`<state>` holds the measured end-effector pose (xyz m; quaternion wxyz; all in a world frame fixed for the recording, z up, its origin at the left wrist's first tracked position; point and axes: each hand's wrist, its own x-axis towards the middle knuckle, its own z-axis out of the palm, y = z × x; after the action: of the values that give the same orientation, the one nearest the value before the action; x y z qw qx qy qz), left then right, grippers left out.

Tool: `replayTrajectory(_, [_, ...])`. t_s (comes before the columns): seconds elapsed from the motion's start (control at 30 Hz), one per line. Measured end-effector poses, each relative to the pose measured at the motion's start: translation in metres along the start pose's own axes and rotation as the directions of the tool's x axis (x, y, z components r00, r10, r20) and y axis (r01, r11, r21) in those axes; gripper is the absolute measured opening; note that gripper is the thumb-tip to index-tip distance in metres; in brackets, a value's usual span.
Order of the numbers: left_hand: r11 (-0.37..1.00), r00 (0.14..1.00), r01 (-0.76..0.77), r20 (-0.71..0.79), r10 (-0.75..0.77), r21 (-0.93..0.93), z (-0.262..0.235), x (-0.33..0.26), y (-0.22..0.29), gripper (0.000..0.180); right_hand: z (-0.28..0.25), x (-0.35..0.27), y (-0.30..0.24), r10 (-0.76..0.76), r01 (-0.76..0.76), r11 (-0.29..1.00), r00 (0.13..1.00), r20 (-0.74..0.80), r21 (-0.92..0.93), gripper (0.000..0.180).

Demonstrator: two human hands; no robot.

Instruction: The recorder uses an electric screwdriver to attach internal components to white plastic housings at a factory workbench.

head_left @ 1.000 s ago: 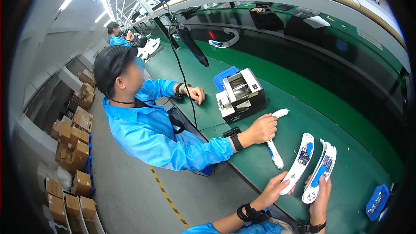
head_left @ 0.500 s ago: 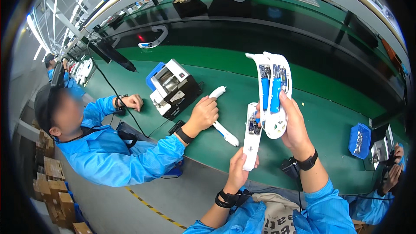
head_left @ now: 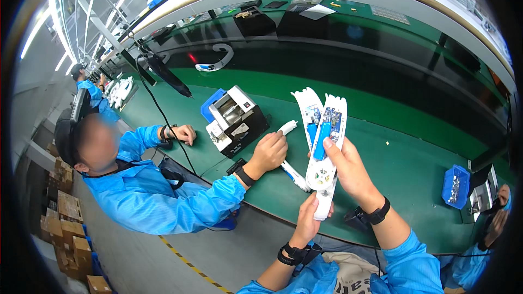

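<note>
My right hand (head_left: 348,171) grips a long white plastic shell (head_left: 333,122) with a blue circuit board inside, held upright above the green bench (head_left: 414,158). A second white shell (head_left: 306,103) fans out to its left, and the two overlap lower down. My left hand (head_left: 308,220) pinches the lower end of the overlapped shells (head_left: 324,207). Both wrists wear black straps.
A co-worker in a blue coat sits at my left; that person's hand (head_left: 269,152) holds a white part (head_left: 287,127) on the bench. A black-and-white machine (head_left: 234,120), a hanging screwdriver (head_left: 169,79), a blue parts bin (head_left: 455,185) and floor cartons (head_left: 65,223) are around.
The two shells, held apart before, now overlap in front of me. My left hand has moved in under my right. The co-worker's hand stays on the white part.
</note>
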<state>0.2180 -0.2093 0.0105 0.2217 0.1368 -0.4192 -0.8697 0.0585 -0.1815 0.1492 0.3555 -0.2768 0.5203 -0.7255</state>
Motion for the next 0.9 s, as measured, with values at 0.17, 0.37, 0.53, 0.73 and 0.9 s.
replayTrajectory(0.17, [0.999, 1.0, 0.016, -0.015, -0.016, -0.038, -0.003, 0.001, -0.003, 0.049, 0.005, -0.001, 0.001, -0.05, 0.053, 0.995, 0.998, 0.035, -0.086, 0.042])
replayTrajectory(0.37, [0.999, 1.0, 0.003, -0.015, -0.003, -0.051, -0.007, -0.001, -0.007, 0.048, 0.009, -0.001, 0.009, -0.078, 0.079, 0.99, 0.997, 0.014, -0.114, 0.04])
replayTrajectory(0.53, [0.996, 1.0, 0.03, -0.006, -0.031, -0.085, -0.016, -0.002, -0.02, 0.043, 0.012, -0.003, 0.02, -0.116, 0.122, 0.986, 0.991, 0.062, -0.111, 0.041])
replayTrajectory(0.73, [0.996, 0.997, 0.043, 0.064, -0.038, -0.076, -0.011, 0.001, -0.014, 0.041, 0.006, -0.009, 0.028, 0.006, 0.017, 0.866, 0.999, 0.044, -0.5, 0.049])
replayTrajectory(0.9, [0.997, 0.999, 0.028, 0.032, -0.026, -0.067, -0.012, 0.0, -0.015, 0.041, 0.021, -0.002, 0.032, -0.097, 0.13, 0.968, 0.983, 0.159, -0.216, 0.061])
